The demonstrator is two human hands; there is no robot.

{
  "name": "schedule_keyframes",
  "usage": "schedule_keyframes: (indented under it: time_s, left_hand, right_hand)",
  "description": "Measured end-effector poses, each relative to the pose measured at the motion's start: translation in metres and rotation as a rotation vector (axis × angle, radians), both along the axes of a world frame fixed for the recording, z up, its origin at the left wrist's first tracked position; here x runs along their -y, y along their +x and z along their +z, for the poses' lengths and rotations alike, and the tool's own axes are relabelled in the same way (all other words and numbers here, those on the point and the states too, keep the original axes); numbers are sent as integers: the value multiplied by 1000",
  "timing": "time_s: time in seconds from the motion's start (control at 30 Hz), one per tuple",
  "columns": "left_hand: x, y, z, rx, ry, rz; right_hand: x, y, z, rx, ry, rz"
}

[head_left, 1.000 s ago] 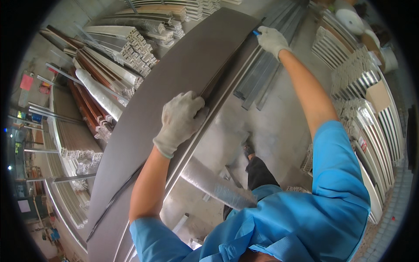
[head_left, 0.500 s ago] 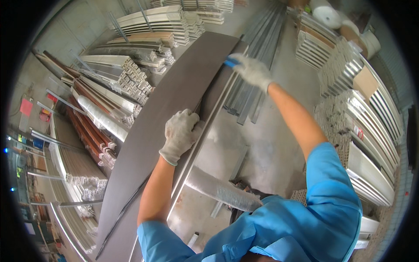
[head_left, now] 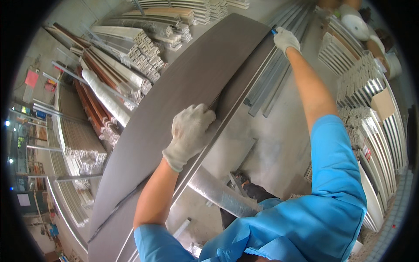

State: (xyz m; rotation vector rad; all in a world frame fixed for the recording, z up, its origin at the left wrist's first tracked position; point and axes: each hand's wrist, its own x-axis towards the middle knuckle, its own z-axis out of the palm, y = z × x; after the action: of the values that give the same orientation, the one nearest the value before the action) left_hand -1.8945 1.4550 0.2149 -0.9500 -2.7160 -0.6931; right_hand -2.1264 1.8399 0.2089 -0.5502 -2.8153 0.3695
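Note:
A long dark brown panel (head_left: 174, 83) with a curved outer edge stretches away from me. A thin black strip (head_left: 118, 207) lies along it, loose at the near end and running up past my left hand. My left hand (head_left: 192, 126), in a pale work glove, rests on the panel with its fingers curled closed around the strip; the fingertips are partly hidden. Towards the far end, my gloved right hand (head_left: 287, 39) is closed on a small blue tool (head_left: 274, 32) at the panel's right edge. Only a bit of the tool shows, so its kind is unclear.
Grey metal profiles (head_left: 279, 74) lie on the floor beyond the panel's right side. Stacked pale profiles (head_left: 144, 52) fill the left, and more stacks (head_left: 366, 91) stand at right. A plastic-wrapped roll (head_left: 222, 192) sits close to my body, below the panel.
My right hand has moved farther away along the panel edge with the blue tool. My left hand has stayed closed on the black strip. The view has shifted a little.

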Motion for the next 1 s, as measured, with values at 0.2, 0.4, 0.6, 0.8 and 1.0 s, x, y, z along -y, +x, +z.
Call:
schedule_keyframes:
  time_s: [0.2, 0.4, 0.6, 0.8, 1.0]
  left_hand:
    - [3, -3, -10, -86, 53, -29]
    - [3, -13, -27, 120, -49, -72]
    - [-7, 15, -30, 145, -183, 190]
    - [66, 91, -49, 95, -135, 354]
    - [185, 233, -44, -80, -85, 513]
  right_hand:
    - [45, 68, -5, 6, 32, 166]
    - [145, 203, -32, -185, -195, 693]
    - [165, 200, -20, 61, 58, 725]
    - [162, 185, -7, 76, 188, 608]
    - [167, 182, 0, 41, 409, 705]
